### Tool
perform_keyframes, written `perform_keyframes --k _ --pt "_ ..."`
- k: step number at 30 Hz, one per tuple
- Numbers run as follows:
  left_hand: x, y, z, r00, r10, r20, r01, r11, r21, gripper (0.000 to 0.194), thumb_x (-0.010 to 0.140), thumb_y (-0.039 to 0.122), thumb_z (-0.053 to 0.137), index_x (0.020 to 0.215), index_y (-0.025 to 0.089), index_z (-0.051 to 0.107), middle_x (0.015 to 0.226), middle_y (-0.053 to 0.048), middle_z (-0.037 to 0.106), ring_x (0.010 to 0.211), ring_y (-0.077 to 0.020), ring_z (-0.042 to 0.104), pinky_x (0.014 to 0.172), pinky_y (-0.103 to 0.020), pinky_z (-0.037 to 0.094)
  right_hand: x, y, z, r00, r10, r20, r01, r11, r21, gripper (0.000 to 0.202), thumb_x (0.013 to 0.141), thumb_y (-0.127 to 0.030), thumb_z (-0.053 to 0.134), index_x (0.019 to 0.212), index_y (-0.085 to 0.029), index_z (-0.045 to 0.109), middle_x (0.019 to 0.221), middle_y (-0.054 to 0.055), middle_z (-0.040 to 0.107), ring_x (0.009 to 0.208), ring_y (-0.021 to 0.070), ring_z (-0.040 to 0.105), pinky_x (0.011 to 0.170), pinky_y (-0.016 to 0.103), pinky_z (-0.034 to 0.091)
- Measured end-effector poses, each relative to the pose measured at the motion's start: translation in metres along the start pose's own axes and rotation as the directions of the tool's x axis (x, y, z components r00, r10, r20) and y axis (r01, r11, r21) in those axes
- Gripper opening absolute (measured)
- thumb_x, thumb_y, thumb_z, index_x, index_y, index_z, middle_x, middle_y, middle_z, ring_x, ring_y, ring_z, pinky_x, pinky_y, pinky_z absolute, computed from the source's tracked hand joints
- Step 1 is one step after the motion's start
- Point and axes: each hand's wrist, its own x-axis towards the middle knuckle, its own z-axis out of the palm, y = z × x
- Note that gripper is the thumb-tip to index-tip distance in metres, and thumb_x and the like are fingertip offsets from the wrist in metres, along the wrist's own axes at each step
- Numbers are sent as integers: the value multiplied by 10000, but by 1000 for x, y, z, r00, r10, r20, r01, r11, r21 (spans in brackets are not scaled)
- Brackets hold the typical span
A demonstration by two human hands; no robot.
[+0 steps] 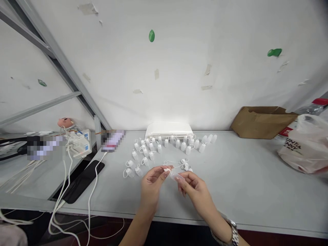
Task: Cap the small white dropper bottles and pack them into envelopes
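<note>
Between my hands, just above the grey table, is a small translucent squeeze bottle (176, 176). My right hand (193, 188) is closed round the bottle's body. In the fingers of my left hand (153, 182) is a white cap (167, 170) at the bottle's neck; whether it is fully on, I cannot tell. Beyond my fingers lies a small pile of loose white caps with loops (184, 164). Several capped bottles (151, 147) stand farther back and to the left. Some bottles without caps (210, 138) are grouped at the back right.
A white flat stack (169, 130) lies against the wall. To the left are a black power bank or phone (83, 181), white cables (69, 171), a lit phone (112, 140) and a power strip (79, 145). At right stand a brown paper bag (263, 123) and a plastic bag (304, 147).
</note>
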Motion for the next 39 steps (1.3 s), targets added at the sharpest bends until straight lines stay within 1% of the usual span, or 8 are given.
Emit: perform_keyframes --k 5,10,13,19,24,32,37,39 --pt "-2 0 0 996 31 88 -31 999 9 102 641 255 741 710 187 710 792 -55 758 835 -228 684 763 -340 533 6 -6 2 959 199 203 -243 945 220 507 776 -638 501 582 -169 499 347 -75 385 340 54 253 424 238 240" --pt "0 -2 -1 1000 28 -10 -28 999 32 114 628 262 750 692 178 709 789 -61 757 843 -232 685 821 -359 520 4 -1 0 994 55 98 -71 982 174 444 680 -574 666 853 -173 586 568 -21 588 513 122 512 549 264 403" --pt "2 -4 -1 1000 21 -16 -20 999 28 132 617 272 757 694 176 707 793 -70 756 846 -246 684 814 -378 521 2 -1 -2 996 32 80 -43 989 143 416 602 -514 755 788 -175 601 596 -14 607 547 122 530 576 262 427" --pt "1 -2 -1 994 69 82 -72 997 35 110 654 274 729 718 187 710 835 -69 748 969 -256 644 891 -391 477 2 0 -2 936 221 273 -271 949 160 637 796 -700 364 534 -150 552 376 -5 496 327 80 389 397 235 298" --pt "2 -5 -3 997 53 47 -55 997 55 104 666 271 720 723 185 706 827 -60 740 910 -226 648 870 -357 473 4 6 -2 1000 5 22 -7 996 84 438 640 -549 708 842 -171 619 629 -10 601 527 118 527 549 258 428" --pt "3 -3 -4 985 12 170 -25 997 75 78 669 253 712 711 189 694 781 -46 729 833 -209 652 797 -324 489 1 5 -1 961 186 207 -214 969 120 522 789 -635 474 594 -159 562 406 -27 487 352 82 381 421 243 301" --pt "6 -2 -6 996 2 88 -12 995 104 72 667 243 709 715 193 689 793 -41 738 830 -203 654 774 -306 486 1 11 -2 999 6 -52 -5 999 33 404 573 -478 778 810 -188 626 555 -48 522 541 123 481 545 253 390" --pt "7 -3 -7 995 5 99 -14 996 90 71 665 238 707 710 190 682 785 -42 734 834 -206 653 778 -310 484 1 10 -2 999 23 -46 -22 1000 22 377 560 -464 790 741 -178 621 536 -48 511 523 113 459 528 245 370"
